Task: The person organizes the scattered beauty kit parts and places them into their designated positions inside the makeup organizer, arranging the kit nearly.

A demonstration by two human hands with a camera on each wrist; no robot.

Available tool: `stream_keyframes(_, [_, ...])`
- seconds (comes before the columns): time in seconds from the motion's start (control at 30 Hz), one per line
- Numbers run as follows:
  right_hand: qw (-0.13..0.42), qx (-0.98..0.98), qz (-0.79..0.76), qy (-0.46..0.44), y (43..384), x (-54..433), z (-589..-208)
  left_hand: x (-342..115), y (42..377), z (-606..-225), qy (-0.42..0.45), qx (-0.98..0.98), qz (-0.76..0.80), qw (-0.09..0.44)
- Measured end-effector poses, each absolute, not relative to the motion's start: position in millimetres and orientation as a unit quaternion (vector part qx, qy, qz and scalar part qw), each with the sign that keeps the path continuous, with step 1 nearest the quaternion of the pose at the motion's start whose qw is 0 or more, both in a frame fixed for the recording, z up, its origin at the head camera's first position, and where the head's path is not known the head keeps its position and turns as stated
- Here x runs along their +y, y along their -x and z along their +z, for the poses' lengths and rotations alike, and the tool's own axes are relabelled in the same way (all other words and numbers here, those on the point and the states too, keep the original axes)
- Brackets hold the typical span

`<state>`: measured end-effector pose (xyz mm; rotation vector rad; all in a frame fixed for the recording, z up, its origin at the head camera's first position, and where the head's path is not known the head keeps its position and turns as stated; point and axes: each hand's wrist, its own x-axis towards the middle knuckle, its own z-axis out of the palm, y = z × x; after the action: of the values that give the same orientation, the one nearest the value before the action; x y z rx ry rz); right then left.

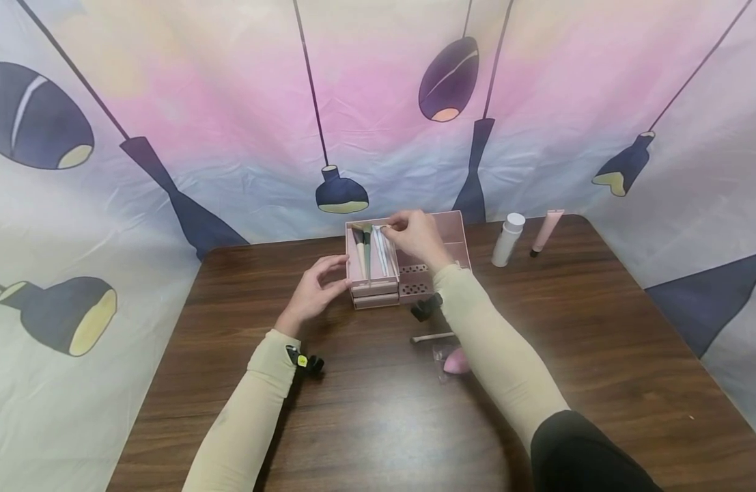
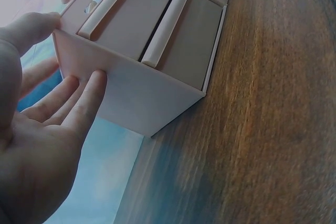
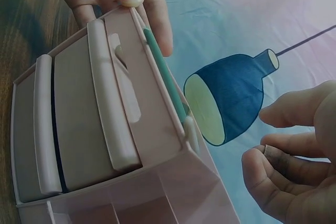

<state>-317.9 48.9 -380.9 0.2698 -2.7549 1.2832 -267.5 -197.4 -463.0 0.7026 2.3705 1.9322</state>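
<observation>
While the spread left hand [image 1: 316, 290] touched the organiser [image 1: 376, 300] at mid-frame, apparently for steadiness, the loosely curled right hand [image 1: 419, 236] held nothing visible.

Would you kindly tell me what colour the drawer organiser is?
The drawer organiser is pale pink; it shows best in the head view.

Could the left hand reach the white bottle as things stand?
Probably not directly: the pink organizer, with the right hand over it, stands between the left hand and the white bottle.
</observation>
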Motion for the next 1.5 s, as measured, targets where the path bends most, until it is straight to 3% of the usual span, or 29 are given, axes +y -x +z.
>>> stream_keyframes(0.77, [0.065,-0.899,0.420,-0.107,289.8,76.3,-381.4,-196.6,265.2,-460.7,-0.222,0.755,0.616,0.006])
stream_keyframes(1.5, [0.050,-0.896,0.410,-0.162,268.8,111.0,-396.3,-197.5,267.0,-462.9,-0.222,0.757,0.614,0.002])
